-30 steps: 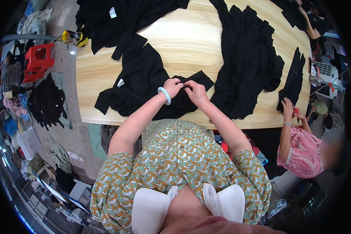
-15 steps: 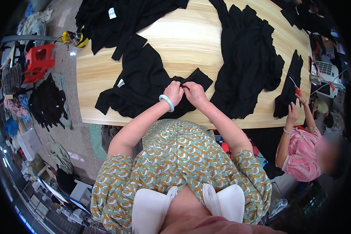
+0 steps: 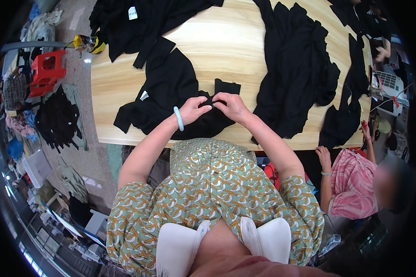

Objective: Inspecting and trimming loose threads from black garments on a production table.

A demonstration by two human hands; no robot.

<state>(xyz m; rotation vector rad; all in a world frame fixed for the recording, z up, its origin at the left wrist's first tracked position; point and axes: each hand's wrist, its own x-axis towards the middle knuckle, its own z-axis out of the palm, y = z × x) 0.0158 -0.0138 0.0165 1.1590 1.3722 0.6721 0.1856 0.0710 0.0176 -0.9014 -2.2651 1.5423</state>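
In front of me a black knit garment (image 3: 171, 78) lies spread on the table, with a small white label (image 3: 144, 95) on it. My left hand (image 3: 193, 112), a pale bracelet on its wrist, pinches the garment's cloth near the table's front edge. Close beside it, my right hand (image 3: 232, 108) grips the same cloth between thumb and fingers. A straight-ended black strip (image 3: 227, 87) of the garment sticks out past my right fingertips. The exact bit of cloth between the fingers is hard to make out, black on black.
A long heap of black garments (image 3: 296, 69) lies to the right, and another tagged black garment (image 3: 129, 27) at the far left. At the right edge a co-worker in a pink top (image 3: 354, 182) handles black cloth (image 3: 342, 122). A red stool (image 3: 48, 69) stands on the floor left.
My left hand has shifted left, apart from the right, its thumb now stretched out. The garment's strip has swung from pointing right to pointing away from me. The co-worker's hands have moved lower.
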